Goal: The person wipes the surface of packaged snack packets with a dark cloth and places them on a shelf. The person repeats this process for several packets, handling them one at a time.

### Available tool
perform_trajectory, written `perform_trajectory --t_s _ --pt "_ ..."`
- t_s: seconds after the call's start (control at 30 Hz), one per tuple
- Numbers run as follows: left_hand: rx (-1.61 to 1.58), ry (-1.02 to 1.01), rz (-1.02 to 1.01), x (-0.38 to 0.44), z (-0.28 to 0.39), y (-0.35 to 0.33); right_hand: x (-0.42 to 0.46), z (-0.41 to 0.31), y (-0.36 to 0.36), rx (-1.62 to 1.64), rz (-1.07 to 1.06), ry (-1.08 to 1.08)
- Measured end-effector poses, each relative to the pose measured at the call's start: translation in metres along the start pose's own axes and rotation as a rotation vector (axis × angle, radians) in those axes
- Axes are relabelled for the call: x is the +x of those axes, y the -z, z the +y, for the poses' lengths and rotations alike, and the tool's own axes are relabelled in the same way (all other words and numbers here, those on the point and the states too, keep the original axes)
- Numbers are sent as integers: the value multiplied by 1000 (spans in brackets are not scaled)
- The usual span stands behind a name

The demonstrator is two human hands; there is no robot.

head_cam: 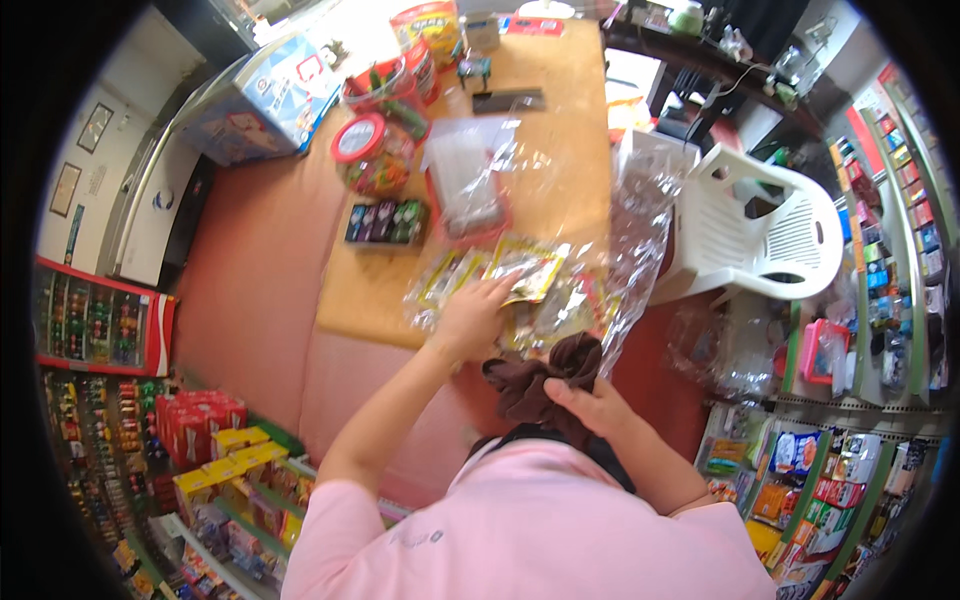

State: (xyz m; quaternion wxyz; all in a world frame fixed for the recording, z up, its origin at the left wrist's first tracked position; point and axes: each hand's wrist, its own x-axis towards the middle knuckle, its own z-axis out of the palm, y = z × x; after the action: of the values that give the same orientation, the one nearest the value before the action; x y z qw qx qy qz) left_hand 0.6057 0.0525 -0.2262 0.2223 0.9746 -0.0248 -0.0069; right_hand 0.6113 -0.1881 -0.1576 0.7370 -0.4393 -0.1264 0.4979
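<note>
My right hand (592, 405) grips a bunched dark brown cloth (532, 386) just in front of my body, thumb on top. Over the near end of the wooden table (367, 300), my left hand (471, 319) reaches with its fingertips against a yellow-edged packet (529, 266). Whether those fingers pinch the packet or only rest on it is unclear. More flat packets (450, 274) lie beside that hand, in and around a large clear plastic bag (637, 225). The bag spreads across the table's right side and hangs over its edge.
A red tray with clear sleeves (469, 187), a box of small cartons (386, 223) and a red-lidded candy jar (371, 154) stand on the table. A white plastic chair (750, 225) is at the right. Stocked shelves (817, 480) flank me on both sides.
</note>
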Motion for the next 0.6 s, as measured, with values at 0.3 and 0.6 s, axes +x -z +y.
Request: perform_trajectory --t_s 0.3,0.6 --pt "-813 -155 775 -106 42 20 59 -24 -73 -1280 -30 1019" --pt "-1728 134 976 -250 111 58 132 30 -170 -728 -201 542"
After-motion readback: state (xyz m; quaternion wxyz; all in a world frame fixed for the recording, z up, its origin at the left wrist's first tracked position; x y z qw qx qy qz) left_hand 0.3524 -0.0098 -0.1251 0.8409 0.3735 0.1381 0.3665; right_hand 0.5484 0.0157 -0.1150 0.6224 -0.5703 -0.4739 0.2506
